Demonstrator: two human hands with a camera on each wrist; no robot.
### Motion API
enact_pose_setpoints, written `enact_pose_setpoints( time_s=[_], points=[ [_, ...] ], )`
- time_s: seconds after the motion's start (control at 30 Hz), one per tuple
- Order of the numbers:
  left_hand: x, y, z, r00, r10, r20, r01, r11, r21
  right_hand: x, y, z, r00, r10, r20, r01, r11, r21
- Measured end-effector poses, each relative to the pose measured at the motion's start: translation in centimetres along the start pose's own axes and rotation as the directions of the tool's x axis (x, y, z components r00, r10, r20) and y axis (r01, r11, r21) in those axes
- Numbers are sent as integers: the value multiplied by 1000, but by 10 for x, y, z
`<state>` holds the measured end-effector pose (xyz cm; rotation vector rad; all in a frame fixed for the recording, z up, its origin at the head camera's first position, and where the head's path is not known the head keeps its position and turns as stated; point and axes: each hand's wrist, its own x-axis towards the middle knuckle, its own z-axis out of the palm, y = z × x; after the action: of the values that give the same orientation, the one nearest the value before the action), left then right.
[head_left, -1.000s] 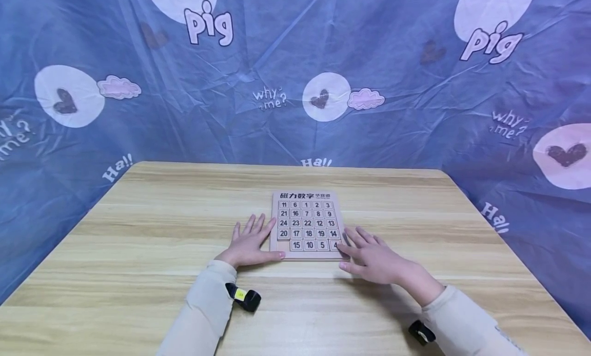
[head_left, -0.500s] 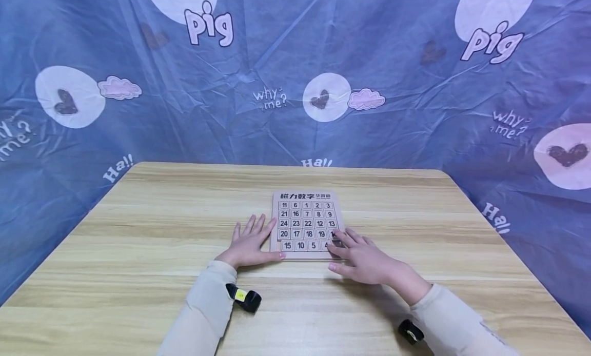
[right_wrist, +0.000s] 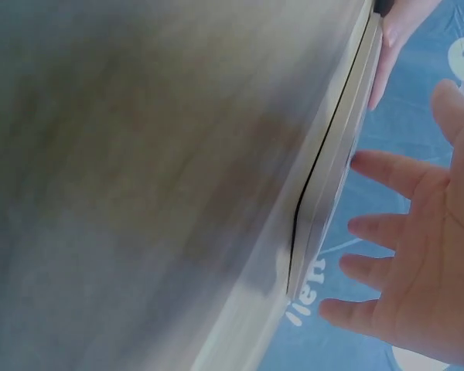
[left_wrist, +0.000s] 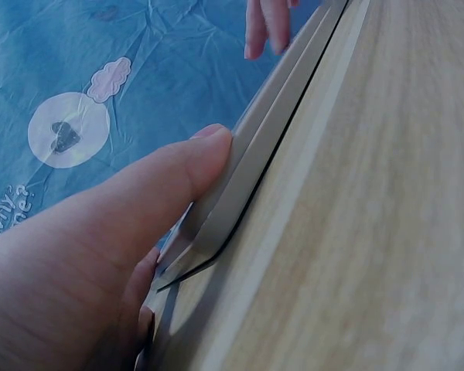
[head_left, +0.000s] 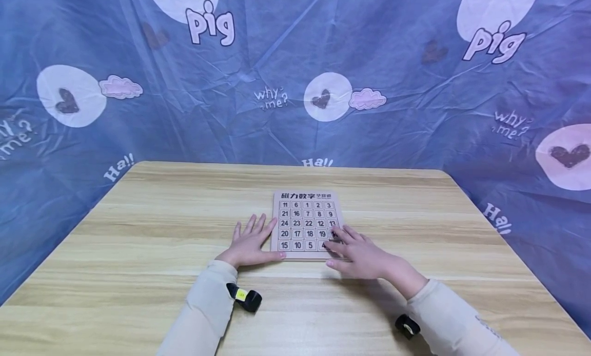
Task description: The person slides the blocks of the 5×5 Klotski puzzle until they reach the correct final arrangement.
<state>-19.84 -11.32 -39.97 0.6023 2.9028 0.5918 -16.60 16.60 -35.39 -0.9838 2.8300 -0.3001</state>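
Note:
A number slide puzzle (head_left: 304, 255) lies flat on the wooden table, its numbered tiles in rows inside a pale frame. Spread along its left side is my left hand (head_left: 249, 244), with the thumb on the near-left corner; in the left wrist view that thumb presses the frame's edge (left_wrist: 236, 182). My right hand (head_left: 365, 253) reaches over the near-right corner, fingers extended and apart. Its index fingertip is at the 4 tile (head_left: 320, 247), and another finger overlaps the 14 tile. The bottom row reads 15, 10, 5, 4 from the left; the corner slot after it is hidden by the hand.
The light wood table (head_left: 184, 202) extends around the puzzle on all sides. Behind it hangs a blue printed cloth (head_left: 231, 125). A small black camera (head_left: 249, 300) is strapped at the left wrist, another black camera (head_left: 408, 326) at the right.
The bottom-row tiles 15, 10, 5 and 4 have slid left, filling the gap at the near-left corner. My right hand has moved left with them. My left hand has stayed in place.

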Motion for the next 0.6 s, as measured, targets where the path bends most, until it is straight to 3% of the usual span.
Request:
enact_pose_setpoints(
  time_s=[0.4, 0.6],
  points=[
    [0, 2, -2, 1000, -2, 2, 2, 1000, -7, 21, 23, -5, 988, 153, 20, -152, 988, -19],
    [0, 2, -2, 1000, -2, 6, 2, 1000, 2, 28, 28, -4, 982, 183, 39, -183, 983, -22]
  ],
)
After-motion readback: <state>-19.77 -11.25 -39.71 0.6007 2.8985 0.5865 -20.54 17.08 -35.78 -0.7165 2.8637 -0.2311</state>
